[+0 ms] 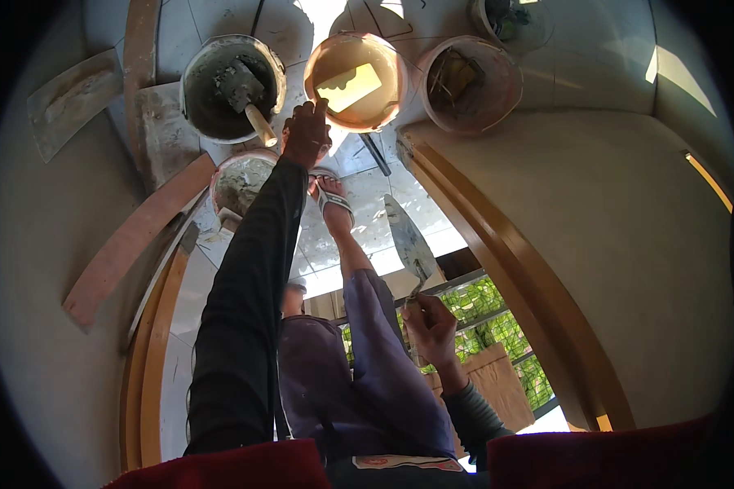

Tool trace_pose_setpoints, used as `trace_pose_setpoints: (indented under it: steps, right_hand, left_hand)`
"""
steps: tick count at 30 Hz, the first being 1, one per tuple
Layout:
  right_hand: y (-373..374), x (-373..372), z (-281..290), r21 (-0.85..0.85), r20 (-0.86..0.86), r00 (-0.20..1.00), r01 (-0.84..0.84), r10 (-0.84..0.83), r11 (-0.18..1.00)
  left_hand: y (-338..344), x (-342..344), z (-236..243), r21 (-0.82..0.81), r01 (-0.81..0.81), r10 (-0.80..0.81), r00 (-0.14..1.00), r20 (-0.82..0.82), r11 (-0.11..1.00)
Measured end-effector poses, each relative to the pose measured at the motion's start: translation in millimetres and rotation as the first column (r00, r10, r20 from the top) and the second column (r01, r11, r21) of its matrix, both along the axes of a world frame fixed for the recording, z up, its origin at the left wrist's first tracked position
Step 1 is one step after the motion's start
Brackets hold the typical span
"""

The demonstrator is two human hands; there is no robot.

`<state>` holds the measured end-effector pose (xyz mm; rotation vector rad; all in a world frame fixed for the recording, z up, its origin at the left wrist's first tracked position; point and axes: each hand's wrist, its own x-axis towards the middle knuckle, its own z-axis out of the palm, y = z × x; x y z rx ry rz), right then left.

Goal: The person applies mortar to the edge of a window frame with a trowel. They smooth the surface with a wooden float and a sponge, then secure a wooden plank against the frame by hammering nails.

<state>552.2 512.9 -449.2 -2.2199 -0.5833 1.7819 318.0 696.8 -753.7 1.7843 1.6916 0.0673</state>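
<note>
Bucket is standing with a trowel pointing toward it, the right hand gripping the handle. The left hand, nearer, is curling by the bucket's rim, any hold not showing. Inside the bucket, a yellow sponge is slanting away rightward.

A brown wooden door frame rises right of the right hand. Nearer that hand are green leaves and a brown sheet.
</note>
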Motion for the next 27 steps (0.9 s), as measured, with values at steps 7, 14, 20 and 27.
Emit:
trace_pose_setpoints:
  steps: [7, 14, 20, 27]
  right_hand:
    - [11, -3, -21, -0.106, -0.032, 0.985, 0.168, -0.172, 0.98]
    - [10, -7, -24, -0.058, -0.081, 0.974, 0.209, -0.213, 0.976]
    - [24, -13, -17, -0.03, -0.104, 0.968, 0.228, -0.23, 0.973]
    - [22, -9, -10, -0.032, -0.091, 0.969, 0.226, -0.228, 0.974]
  left_hand:
    - [64, 36, -79, 0.196, 0.044, -0.041, 0.999, -0.021, 0.98]
    - [66, 42, -95, -0.111, -0.055, 0.073, 0.983, 0.167, 0.992]
    - [74, 65, -112, -0.335, -0.048, 0.105, 0.982, 0.154, 0.941]
    - [62, 90, -121, -0.461, 0.011, 0.105, 0.969, 0.224, 0.887]
